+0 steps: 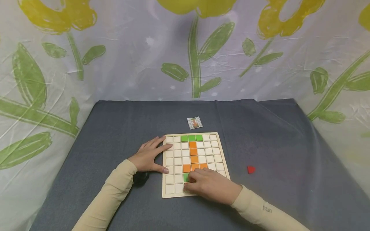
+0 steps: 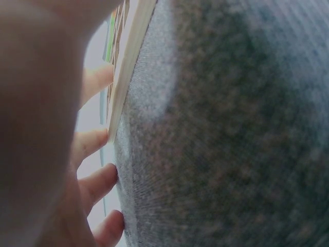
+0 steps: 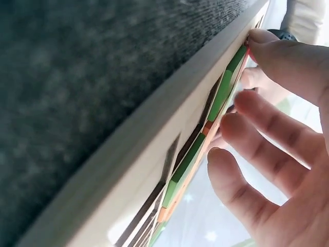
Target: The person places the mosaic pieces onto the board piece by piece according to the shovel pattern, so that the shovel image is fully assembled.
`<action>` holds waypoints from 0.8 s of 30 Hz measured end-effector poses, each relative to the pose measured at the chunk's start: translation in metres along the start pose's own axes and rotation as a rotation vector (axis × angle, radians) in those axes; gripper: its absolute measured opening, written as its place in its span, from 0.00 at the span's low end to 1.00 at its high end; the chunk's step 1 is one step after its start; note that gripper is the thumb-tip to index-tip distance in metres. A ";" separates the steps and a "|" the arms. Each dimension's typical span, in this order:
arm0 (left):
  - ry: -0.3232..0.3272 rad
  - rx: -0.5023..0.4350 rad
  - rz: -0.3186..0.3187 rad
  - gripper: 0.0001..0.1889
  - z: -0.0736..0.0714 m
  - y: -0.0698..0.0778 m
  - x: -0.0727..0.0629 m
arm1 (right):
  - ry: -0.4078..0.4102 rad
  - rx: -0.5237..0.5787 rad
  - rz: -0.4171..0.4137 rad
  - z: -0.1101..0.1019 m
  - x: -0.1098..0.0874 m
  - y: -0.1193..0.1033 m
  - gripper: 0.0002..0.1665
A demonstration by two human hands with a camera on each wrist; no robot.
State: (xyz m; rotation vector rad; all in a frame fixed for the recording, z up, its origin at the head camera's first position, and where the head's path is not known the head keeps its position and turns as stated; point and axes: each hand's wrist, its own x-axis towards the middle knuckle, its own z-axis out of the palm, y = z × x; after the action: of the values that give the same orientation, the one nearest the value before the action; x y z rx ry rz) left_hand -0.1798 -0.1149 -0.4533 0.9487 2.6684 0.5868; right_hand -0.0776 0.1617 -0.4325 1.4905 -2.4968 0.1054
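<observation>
A wooden grid board (image 1: pixel 170 188) lies on the table. A row of green tiles (image 1: pixel 192 138) lies near its far edge, with orange tiles (image 1: pixel 193 151) running down from it and spreading sideways lower down. Below those sits another green tile (image 1: pixel 186 177). My left hand (image 1: pixel 148 156) rests spread along the board's left edge, thumb and index finger over the rim. Over the near part of the board, my right hand (image 1: pixel 212 186) pinches a small red tile (image 3: pixel 249 52), mostly hidden by the thumb; green tiles (image 3: pixel 221 95) lie beside it in the right wrist view.
A small printed card (image 1: pixel 195 123) with a grid picture lies beyond the board's far edge. To the right of the board is a red piece (image 1: pixel 251 169) on the dark tablecloth (image 1: pixel 277 138). A flower-printed curtain (image 1: pixel 130 57) hangs behind the table.
</observation>
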 end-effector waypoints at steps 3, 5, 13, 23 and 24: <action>-0.001 0.002 -0.002 0.52 0.001 0.000 0.000 | 0.009 0.054 0.020 -0.002 -0.003 0.002 0.10; 0.000 0.003 -0.001 0.52 0.002 -0.001 0.000 | 0.019 0.103 0.050 -0.005 -0.008 0.005 0.13; 0.011 -0.001 0.003 0.52 0.001 0.001 0.000 | -0.002 0.118 0.266 -0.025 -0.056 0.031 0.22; 0.015 0.004 0.008 0.51 0.000 0.001 0.000 | 0.030 0.051 0.440 -0.035 -0.120 0.060 0.24; 0.016 0.006 0.008 0.51 0.000 0.000 0.000 | 0.024 0.045 0.455 -0.035 -0.125 0.061 0.24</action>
State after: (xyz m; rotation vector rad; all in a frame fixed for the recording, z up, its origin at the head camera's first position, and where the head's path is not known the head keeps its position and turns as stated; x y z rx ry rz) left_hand -0.1797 -0.1144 -0.4536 0.9612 2.6824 0.5911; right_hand -0.0688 0.3042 -0.4246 0.9017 -2.7808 0.2548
